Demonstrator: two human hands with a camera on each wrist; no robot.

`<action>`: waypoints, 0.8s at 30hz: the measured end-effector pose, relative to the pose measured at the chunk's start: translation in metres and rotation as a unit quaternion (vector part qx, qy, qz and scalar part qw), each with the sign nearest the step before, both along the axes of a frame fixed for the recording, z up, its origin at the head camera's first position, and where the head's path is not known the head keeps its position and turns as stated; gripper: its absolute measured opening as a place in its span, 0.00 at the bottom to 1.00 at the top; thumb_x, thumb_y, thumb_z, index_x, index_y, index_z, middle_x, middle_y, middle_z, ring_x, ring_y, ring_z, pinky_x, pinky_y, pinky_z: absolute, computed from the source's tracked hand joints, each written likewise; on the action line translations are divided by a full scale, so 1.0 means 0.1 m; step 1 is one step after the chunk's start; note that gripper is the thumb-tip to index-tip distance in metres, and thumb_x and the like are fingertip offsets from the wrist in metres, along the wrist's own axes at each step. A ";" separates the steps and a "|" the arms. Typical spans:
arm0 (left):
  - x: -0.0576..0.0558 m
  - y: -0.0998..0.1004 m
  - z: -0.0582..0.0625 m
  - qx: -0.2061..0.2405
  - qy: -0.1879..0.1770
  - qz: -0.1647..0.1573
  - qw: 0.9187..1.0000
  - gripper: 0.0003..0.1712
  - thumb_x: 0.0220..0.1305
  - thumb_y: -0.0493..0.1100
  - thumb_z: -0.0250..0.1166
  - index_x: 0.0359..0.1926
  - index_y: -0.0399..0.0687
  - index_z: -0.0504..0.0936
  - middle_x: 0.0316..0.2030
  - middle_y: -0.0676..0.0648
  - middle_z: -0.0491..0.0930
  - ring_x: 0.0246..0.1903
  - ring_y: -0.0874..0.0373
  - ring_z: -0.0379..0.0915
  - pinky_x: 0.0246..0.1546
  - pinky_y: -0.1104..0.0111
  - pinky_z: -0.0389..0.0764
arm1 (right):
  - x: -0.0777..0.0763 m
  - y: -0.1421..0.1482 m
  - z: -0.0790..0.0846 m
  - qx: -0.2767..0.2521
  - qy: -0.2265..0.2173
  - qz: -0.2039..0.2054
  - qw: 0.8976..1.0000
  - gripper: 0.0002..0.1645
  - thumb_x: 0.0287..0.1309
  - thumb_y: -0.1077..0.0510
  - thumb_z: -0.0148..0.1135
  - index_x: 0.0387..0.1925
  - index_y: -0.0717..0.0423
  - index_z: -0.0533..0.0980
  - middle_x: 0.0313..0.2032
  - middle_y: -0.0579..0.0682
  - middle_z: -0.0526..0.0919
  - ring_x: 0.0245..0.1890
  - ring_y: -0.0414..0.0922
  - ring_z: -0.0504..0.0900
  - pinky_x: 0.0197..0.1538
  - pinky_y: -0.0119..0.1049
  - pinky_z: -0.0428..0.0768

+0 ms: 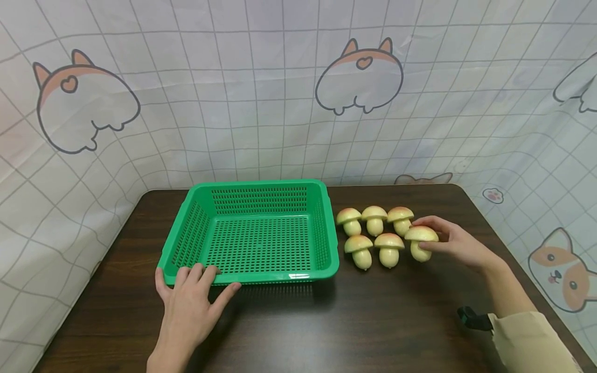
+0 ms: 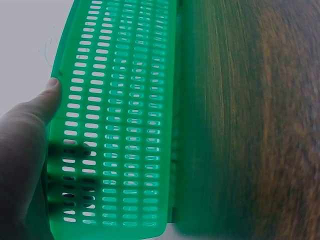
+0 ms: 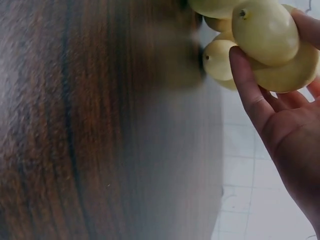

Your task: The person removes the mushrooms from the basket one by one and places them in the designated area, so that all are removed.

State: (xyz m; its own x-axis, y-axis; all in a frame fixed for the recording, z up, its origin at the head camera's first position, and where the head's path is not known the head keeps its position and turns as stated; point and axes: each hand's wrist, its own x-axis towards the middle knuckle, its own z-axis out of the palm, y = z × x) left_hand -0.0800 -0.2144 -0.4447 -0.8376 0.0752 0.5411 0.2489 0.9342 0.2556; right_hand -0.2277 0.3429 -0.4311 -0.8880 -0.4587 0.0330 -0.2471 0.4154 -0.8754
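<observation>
My left hand (image 1: 188, 305) holds the near-left rim of a green plastic basket (image 1: 328, 228), fingers over the edge and thumb against the front. In the left wrist view the thumb (image 2: 49, 97) presses near the top of the slotted wall (image 2: 112, 120), with dark finger shadows showing through the slots. Between its thumb and fingers my right hand (image 1: 459, 246) grips a toy mushroom (image 1: 421, 235) by cap and stem. Its pale rounded stem (image 3: 265, 30) faces the right wrist camera. More mushrooms of the same kind (image 1: 389, 248) stand left of this hand in two rows.
The basket and mushrooms are on a dark wooden table (image 1: 298, 331), mushrooms right of the basket. A gridded cloth with cartoon dogs (image 1: 359, 77) hangs behind and along both sides. A black strap (image 1: 474, 318) sits by the right sleeve.
</observation>
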 end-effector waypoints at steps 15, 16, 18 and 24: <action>0.01 0.00 0.01 0.001 -0.007 0.003 1.000 0.28 0.63 0.65 0.69 0.44 0.44 0.82 0.39 0.45 0.79 0.44 0.40 0.70 0.63 0.24 0.33 | 0.00 0.05 -0.15 0.012 -0.033 0.002 0.999 0.32 0.66 0.58 0.71 0.68 0.60 0.72 0.62 0.58 0.77 0.55 0.41 0.79 0.50 0.35 0.79; 0.01 0.00 0.01 0.001 -0.008 0.003 1.000 0.28 0.63 0.65 0.69 0.44 0.44 0.82 0.39 0.45 0.79 0.44 0.40 0.70 0.63 0.24 0.33 | 0.00 0.05 -0.15 0.017 -0.033 0.000 0.999 0.32 0.65 0.57 0.71 0.68 0.59 0.72 0.62 0.57 0.76 0.56 0.40 0.78 0.50 0.35 0.79; 0.01 0.00 0.01 0.001 -0.008 0.003 1.000 0.28 0.63 0.65 0.69 0.44 0.44 0.82 0.40 0.45 0.79 0.44 0.40 0.70 0.63 0.24 0.33 | 0.00 0.05 -0.17 0.024 -0.034 -0.002 0.999 0.32 0.65 0.57 0.71 0.67 0.58 0.72 0.63 0.58 0.75 0.57 0.40 0.77 0.51 0.35 0.78; 0.01 0.00 0.02 0.001 -0.010 0.002 1.000 0.28 0.63 0.65 0.69 0.44 0.44 0.82 0.39 0.45 0.79 0.44 0.39 0.70 0.63 0.24 0.33 | -0.01 0.05 -0.20 0.040 -0.029 -0.015 0.999 0.32 0.64 0.55 0.72 0.67 0.56 0.73 0.61 0.57 0.77 0.55 0.42 0.78 0.50 0.36 0.79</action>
State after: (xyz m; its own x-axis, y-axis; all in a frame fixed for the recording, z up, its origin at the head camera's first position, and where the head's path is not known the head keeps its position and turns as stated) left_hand -0.0789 -0.2145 -0.4432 -0.8487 0.0698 0.5243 0.2391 0.9348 0.2625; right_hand -0.2292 0.3481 -0.4515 -0.9005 -0.4314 -0.0545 -0.1841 0.4917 -0.8511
